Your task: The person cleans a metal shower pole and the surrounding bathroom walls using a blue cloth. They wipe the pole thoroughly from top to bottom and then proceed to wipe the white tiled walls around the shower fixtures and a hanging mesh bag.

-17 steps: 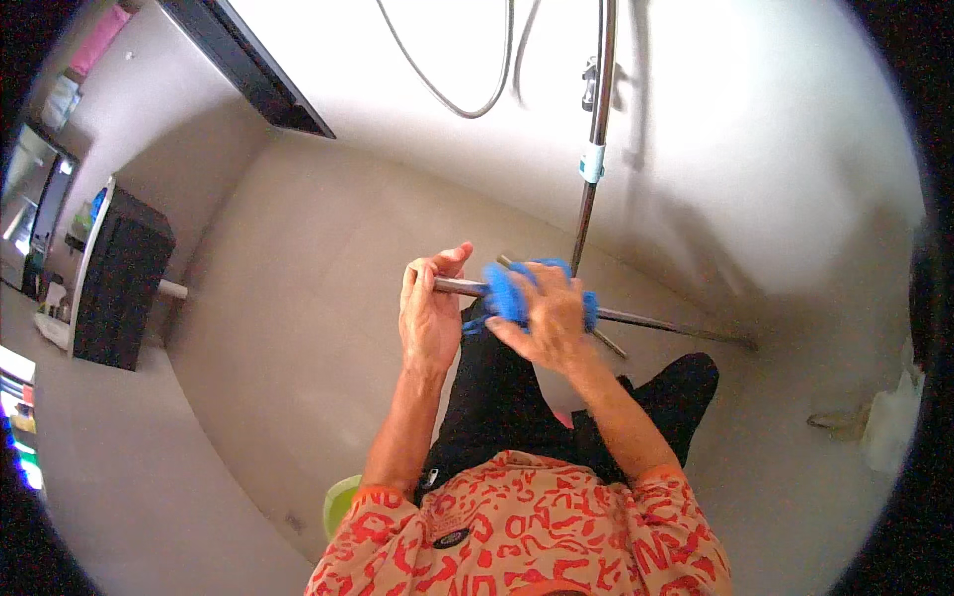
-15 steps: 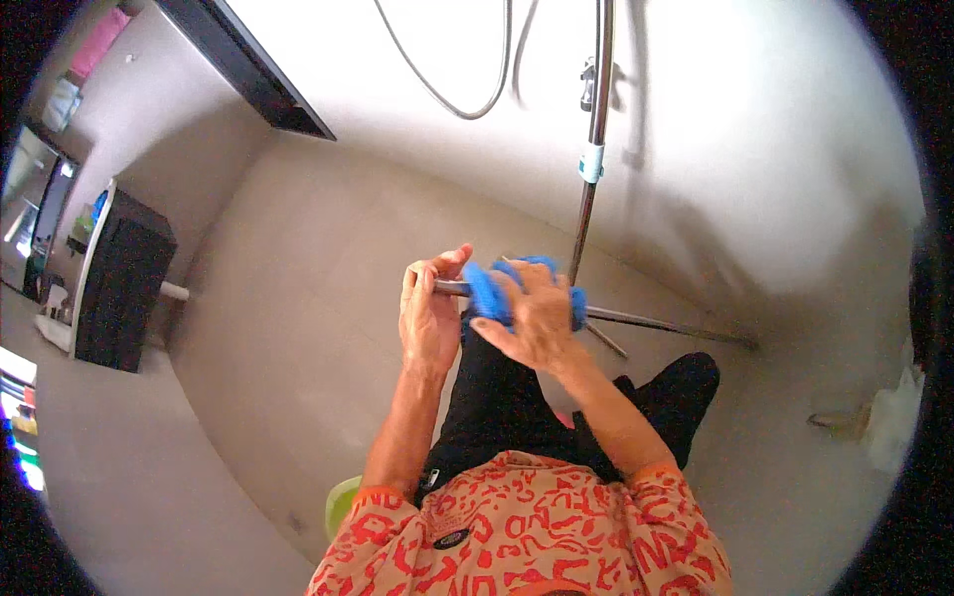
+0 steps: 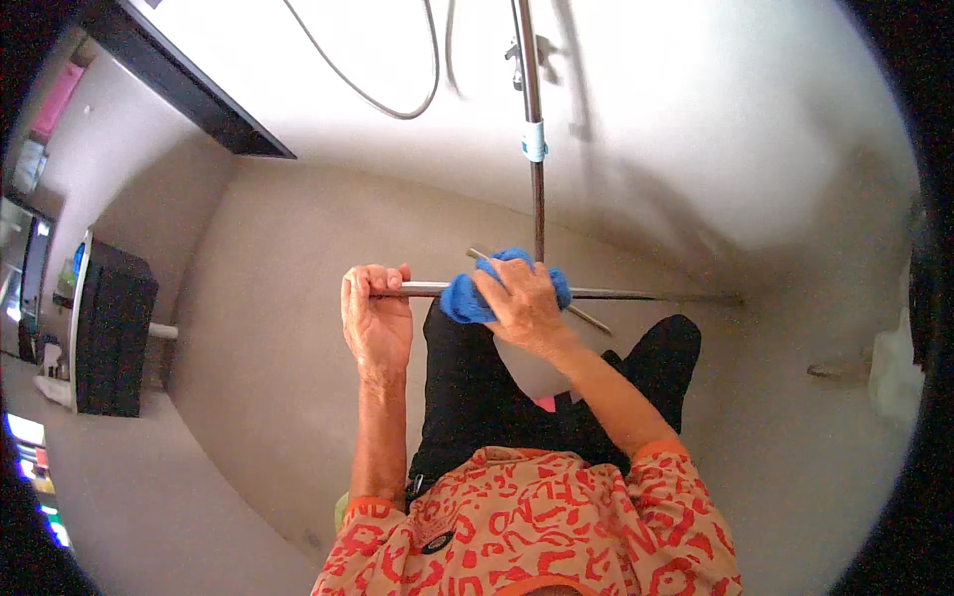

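My left hand [image 3: 378,318] is closed round the left end of a metal bar [image 3: 422,289], which lies level in front of me. Further right along that bar, my right hand [image 3: 529,306] presses a bunched blue cloth [image 3: 463,301] over it, hiding the part underneath. A metal upright pole [image 3: 538,204] with a pale blue band [image 3: 535,142] rises behind the cloth. One thinner rod [image 3: 590,319] crosses at a slant beneath the cloth. Whether these pieces join there is hidden.
A hose [image 3: 434,60] and a small fitting [image 3: 516,65] are on the white wall. At left stands a dark cabinet [image 3: 114,328] with a basin-like top. Beside my left sleeve shows part of a green container [image 3: 342,509]. A whitish bag [image 3: 891,377] hangs at far right.
My left hand has moved left, away from the cloth, and more bare bar shows between my hands. My right hand stays on the cloth. The whole view has shifted slightly.
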Demonstrator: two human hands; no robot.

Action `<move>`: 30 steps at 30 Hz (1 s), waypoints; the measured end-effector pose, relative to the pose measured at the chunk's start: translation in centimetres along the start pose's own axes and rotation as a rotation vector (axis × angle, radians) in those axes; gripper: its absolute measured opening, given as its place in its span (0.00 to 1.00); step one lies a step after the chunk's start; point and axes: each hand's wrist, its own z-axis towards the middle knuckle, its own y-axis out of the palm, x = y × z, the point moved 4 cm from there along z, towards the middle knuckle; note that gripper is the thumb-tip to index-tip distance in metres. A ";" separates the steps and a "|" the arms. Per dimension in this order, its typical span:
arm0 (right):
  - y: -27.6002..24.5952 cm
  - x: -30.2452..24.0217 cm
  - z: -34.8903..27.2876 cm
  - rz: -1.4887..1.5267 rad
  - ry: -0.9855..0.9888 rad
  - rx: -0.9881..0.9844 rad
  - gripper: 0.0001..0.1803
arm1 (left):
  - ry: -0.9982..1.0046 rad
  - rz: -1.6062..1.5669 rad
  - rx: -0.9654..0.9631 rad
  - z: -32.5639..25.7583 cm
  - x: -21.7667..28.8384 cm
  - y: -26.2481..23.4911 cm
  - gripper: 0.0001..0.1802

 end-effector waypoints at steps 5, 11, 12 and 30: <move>-0.5 4.5 -3.8 -0.022 0.122 -0.150 0.27 | -0.003 0.010 0.004 0.1 -0.9 -0.3 0.11; -2.5 10.3 -9.1 -0.004 0.293 -0.327 0.25 | -0.051 -0.109 0.072 0.3 -1.3 -1.0 0.22; -2.6 11.5 -10.2 0.001 0.311 -0.346 0.24 | -0.064 -0.117 0.068 0.1 -1.3 -1.3 0.23; -0.4 -6.3 3.8 0.175 -0.081 0.065 0.22 | -0.005 -0.260 0.087 0.0 0.7 0.6 0.30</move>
